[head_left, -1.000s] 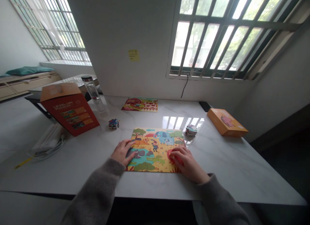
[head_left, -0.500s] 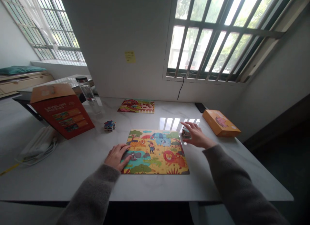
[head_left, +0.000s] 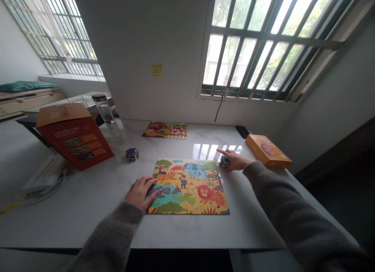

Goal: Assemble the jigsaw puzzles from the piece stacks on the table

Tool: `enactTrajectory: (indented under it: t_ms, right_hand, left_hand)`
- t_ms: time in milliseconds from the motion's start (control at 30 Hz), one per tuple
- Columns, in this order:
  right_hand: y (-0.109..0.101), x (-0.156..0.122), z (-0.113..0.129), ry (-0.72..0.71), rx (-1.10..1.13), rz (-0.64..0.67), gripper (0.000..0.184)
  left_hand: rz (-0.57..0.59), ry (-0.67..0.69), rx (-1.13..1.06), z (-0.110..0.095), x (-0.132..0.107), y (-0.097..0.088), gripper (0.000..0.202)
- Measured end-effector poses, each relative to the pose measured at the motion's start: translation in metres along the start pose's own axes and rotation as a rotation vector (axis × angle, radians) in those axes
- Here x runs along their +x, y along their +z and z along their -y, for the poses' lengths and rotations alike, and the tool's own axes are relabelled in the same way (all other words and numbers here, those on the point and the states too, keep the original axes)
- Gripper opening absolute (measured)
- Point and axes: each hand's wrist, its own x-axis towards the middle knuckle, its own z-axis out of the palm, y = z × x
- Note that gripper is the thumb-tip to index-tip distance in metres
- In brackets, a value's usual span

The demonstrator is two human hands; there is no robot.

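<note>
My left hand rests open, gripping nothing, on the nearer jigsaw puzzle; my right hand, also released, reaches the stack of pieces just beside it. On the marble table I count a second puzzle, a second stack, a red box and an orange box, their contents hidden.

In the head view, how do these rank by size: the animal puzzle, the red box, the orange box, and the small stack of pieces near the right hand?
1. Animal puzzle and red box: they look alike, so I cannot rank them.
2. Orange box.
3. Piece stack.
</note>
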Motion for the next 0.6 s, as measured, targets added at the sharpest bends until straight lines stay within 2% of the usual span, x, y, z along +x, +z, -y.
enactTrajectory:
  t_ms: [133,300,600]
  right_hand:
    - [0.0011,0.0053,-0.0036,0.003,0.052,0.064,0.103]
    - [0.0012,0.0038,-0.001,-0.018,0.012,0.043,0.091]
    - [0.0018,-0.0018,0.002,-0.022,-0.037,0.055,0.08]
  left_hand:
    - [0.0,0.003,0.007,-0.0002,-0.0001,-0.0001,0.037]
    - [0.0,0.002,0.018,0.0005,-0.0006,0.0,0.036]
    - [0.006,0.011,0.016,0.0007,-0.0006,-0.0002,0.037]
